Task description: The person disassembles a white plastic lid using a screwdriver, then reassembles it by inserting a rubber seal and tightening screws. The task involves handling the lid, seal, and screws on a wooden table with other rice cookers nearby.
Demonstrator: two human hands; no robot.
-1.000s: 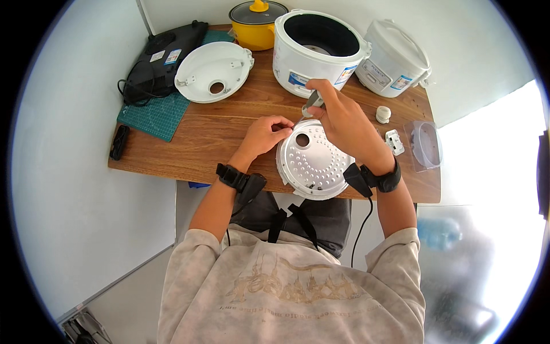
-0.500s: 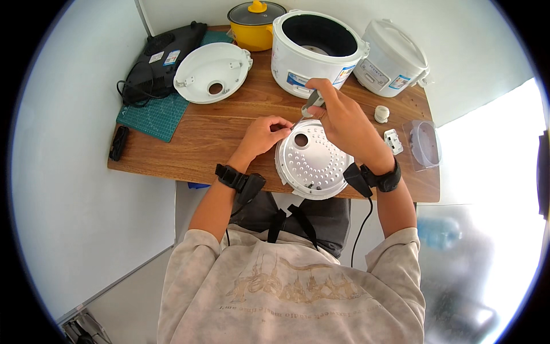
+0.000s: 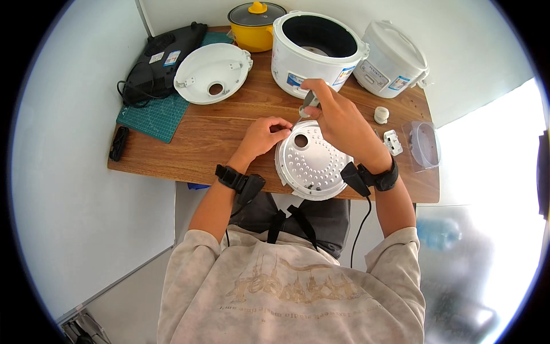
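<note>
My right hand (image 3: pixel 348 127) grips a screwdriver (image 3: pixel 310 103) by its grey handle. The thin shaft slants down toward my left hand. A round silver inner lid plate (image 3: pixel 307 156), with rows of raised dimples and one round hole, lies at the table's front edge. My left hand (image 3: pixel 263 137) is closed in a pinch by the plate's upper left rim, where the screwdriver tip meets the fingertips. Whatever sits between those fingers is hidden. A few small dark bits (image 3: pixel 312 187) rest on the plate's lower part.
Behind stand a white rice cooker body (image 3: pixel 286 66), another white cooker (image 3: pixel 381 74) and a yellow pot (image 3: pixel 250 39). A white lid shell (image 3: pixel 197 83) lies left, by a black appliance (image 3: pixel 163 63) on a green mat (image 3: pixel 154 117). Right are a white cap (image 3: pixel 381 114), a small white part (image 3: pixel 392 142) and a clear plastic piece (image 3: pixel 424 146).
My right hand and the screwdriver handle have shifted very slightly to the left. My left hand and the plate look almost unchanged.
</note>
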